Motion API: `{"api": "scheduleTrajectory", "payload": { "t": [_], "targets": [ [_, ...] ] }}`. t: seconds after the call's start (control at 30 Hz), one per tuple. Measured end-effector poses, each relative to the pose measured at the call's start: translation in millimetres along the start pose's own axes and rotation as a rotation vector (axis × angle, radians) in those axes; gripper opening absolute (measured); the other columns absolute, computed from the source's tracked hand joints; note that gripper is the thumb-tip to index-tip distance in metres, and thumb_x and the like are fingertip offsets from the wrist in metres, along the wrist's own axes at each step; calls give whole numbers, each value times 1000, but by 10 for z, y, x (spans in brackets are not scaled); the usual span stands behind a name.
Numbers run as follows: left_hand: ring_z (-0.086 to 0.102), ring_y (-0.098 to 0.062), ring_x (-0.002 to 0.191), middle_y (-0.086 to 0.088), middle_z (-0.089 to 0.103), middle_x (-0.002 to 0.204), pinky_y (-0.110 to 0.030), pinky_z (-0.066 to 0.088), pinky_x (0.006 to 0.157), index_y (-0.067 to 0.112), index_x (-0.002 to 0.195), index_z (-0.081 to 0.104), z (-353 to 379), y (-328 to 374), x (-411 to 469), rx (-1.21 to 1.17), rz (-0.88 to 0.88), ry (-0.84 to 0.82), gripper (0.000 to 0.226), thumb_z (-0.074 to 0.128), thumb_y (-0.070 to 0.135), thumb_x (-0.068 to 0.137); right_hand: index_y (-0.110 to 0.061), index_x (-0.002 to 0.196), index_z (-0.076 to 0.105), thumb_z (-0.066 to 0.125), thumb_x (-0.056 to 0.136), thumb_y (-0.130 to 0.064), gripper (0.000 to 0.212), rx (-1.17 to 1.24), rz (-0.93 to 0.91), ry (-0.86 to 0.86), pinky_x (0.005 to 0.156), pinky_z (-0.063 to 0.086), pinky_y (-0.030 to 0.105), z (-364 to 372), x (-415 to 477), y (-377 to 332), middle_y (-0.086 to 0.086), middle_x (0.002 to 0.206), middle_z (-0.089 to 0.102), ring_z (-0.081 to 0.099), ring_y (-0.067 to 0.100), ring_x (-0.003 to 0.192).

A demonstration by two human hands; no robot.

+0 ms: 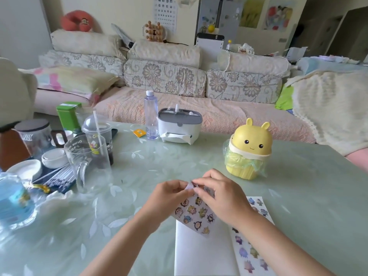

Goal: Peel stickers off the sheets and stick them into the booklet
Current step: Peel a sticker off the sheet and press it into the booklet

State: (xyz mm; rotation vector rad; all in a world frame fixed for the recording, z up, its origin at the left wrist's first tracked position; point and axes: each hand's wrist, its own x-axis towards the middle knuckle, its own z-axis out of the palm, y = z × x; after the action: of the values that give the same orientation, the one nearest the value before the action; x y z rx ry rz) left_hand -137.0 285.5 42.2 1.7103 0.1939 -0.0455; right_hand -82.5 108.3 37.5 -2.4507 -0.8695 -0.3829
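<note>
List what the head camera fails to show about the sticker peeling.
- Head view: the pinched corner of the held sticker sheet; fingertips of left hand and right hand cover it.
- Head view: booklet; bottom edge cuts it off, held sheet overlaps its top.
- Head view: flat sticker sheet; right forearm crosses it, designs blurred.

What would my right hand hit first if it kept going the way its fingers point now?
The right hand points left, so it would likely meet the left hand first; both pinch a corner of the sticker sheet.
</note>
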Motion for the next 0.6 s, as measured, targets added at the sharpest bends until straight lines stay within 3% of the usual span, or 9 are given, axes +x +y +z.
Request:
{"api": "scheduleTrajectory", "payload": {
  "t": [0.1,0.2,0.33,0.47,0.6],
  "targets": [
    [70,-6,69,2,77,81,-13,49,59,19,86,75,-24,8,17,13,0,-25,10,71,26,91,-40,118,68,51,93,-52,33,-7,-34,-33,61,38,15,-12,28,32,-18,99,55,51,-2,69],
    [74,-16,80,-1,77,89,-23,55,68,15,94,72,-73,3,52,76,19,-112,10,66,22,96,-41,127,60,69,88,-45,40,261,160,-105,68,42,16,-33,59,93,-21,112,59,50,-2,65],
    [74,-22,84,-5,78,93,-32,58,77,12,98,72,-90,15,51,50,31,-152,8,66,16,95,-22,91,77,77,87,-26,5,605,334,-195,70,50,19,-154,97,148,-6,79,76,63,1,66],
    [72,-17,77,-4,77,89,-28,54,74,15,90,71,-72,22,18,54,51,-119,17,63,28,97,-22,84,76,73,90,-23,7,606,304,-207,79,56,33,-200,83,140,-3,75,75,67,19,73],
    [64,-10,69,4,73,79,-19,47,67,19,84,70,-75,13,16,66,61,-104,16,63,26,96,-29,85,73,71,91,-27,7,492,257,-170,62,45,22,-178,70,93,-18,72,68,49,1,56]
  ]
}}
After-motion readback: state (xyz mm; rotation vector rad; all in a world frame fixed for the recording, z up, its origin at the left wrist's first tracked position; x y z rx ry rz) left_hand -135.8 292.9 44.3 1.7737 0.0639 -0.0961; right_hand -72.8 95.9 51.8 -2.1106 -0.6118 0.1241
